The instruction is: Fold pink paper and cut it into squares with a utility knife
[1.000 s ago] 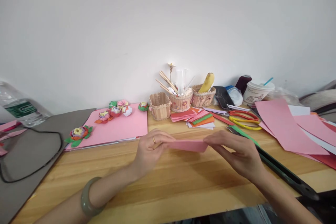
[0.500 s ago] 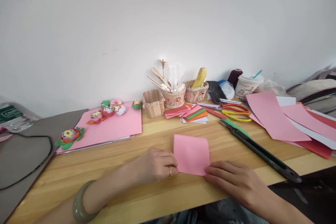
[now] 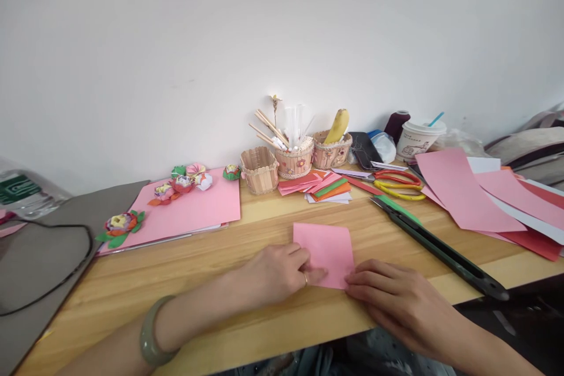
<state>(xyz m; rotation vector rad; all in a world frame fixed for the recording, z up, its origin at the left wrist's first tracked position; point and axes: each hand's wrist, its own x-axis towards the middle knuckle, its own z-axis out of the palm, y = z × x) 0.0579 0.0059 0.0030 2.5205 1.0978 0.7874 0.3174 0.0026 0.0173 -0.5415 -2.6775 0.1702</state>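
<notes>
Pink paper (image 3: 328, 249) lies on the table (image 3: 264, 329), apparently at the folding-and-pressing step.
The left hand (image 3: 273, 273) extends one finger over it, others curled; the right hand's (image 3: 403, 299) fingers lie together at its near corner. Any pinch is unclear; creasing calls for aligned edges.

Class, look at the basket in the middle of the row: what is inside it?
The middle basket holds wooden sticks, clear tubes and a flower on a stem. Its wall hides their lower ends and the basket's bottom.
</notes>
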